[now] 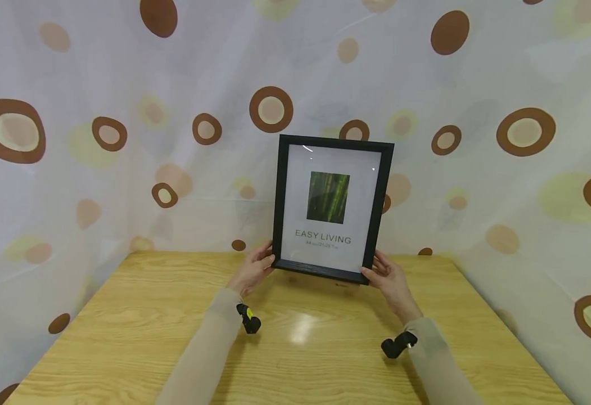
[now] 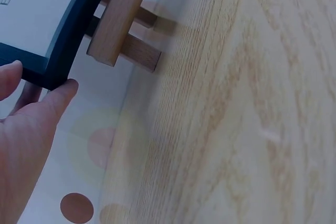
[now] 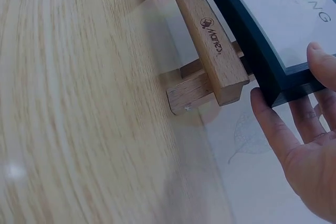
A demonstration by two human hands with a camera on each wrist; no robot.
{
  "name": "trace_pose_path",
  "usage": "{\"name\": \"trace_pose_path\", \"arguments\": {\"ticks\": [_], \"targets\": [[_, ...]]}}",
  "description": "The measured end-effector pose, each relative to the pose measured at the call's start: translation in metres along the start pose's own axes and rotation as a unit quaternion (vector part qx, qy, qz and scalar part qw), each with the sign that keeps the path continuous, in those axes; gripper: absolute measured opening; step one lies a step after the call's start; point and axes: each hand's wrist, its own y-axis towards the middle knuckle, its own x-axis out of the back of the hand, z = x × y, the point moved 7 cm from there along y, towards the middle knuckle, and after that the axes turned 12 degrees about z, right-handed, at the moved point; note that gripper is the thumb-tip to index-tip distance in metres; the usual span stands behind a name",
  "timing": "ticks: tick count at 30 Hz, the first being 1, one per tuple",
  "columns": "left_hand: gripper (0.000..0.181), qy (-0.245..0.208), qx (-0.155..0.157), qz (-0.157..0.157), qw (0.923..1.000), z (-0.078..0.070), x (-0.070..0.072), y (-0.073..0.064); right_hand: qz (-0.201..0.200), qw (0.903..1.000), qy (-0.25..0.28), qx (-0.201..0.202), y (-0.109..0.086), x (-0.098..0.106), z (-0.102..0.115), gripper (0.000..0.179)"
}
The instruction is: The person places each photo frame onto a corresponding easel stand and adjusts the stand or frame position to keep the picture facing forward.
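A black picture frame [image 1: 329, 197] stands near the far side of the table, leaning a little to the right. Behind its glass is a white sheet with a green bamboo picture and "EASY LIVING" lettering. My left hand [image 1: 253, 271] grips the lower left corner, while my right hand [image 1: 391, 286] pinches the lower right one, thumb in front. Under the frame's bottom edge, a wooden easel [image 3: 206, 38] shows its ledge and feet in the right wrist view. The left wrist view shows the ledge's other end. Whether the frame touches that ledge, I cannot tell; the easel's upper part is hidden.
The light wood-grain table [image 1: 295, 349] spreads out in front of the easel. A white curtain [image 1: 214, 191] with brown and yellow spots hangs behind the table and along both sides. Each wrist wears a small black camera, such as the one on the left [image 1: 249, 320].
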Motion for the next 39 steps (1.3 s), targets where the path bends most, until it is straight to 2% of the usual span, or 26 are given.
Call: {"name": "trace_pose_path", "arguments": {"ticks": [8, 14, 20, 29, 34, 39], "targets": [[0.059, -0.012, 0.002, 0.004, 0.9999, -0.002, 0.000, 0.007, 0.002, 1.0000, 0.000, 0.001, 0.005, 0.005, -0.002, 0.070], [0.059, -0.005, 0.020, 0.008, 0.9998, 0.002, 0.002, 0.006, 0.000, 1.0000, 0.001, -0.002, 0.006, 0.004, -0.002, 0.070], [0.059, -0.014, 0.021, 0.003, 0.9997, 0.002, 0.004, 0.005, 0.002, 1.0000, 0.008, 0.004, 0.008, 0.001, -0.004, 0.070], [0.063, -0.015, 0.037, 0.001, 0.9992, 0.005, 0.002, 0.007, -0.010, 0.9998, -0.014, -0.010, 0.004, 0.003, -0.012, 0.071], [0.065, -0.005, 0.056, 0.005, 0.9984, 0.010, -0.002, 0.006, 0.013, 0.9992, -0.024, -0.028, 0.002, 0.000, -0.016, 0.065], [0.062, 0.022, 0.057, -0.003, 0.9981, 0.014, -0.004, 0.009, 0.033, 0.9988, -0.012, -0.036, 0.000, 0.000, -0.018, 0.064]]}}
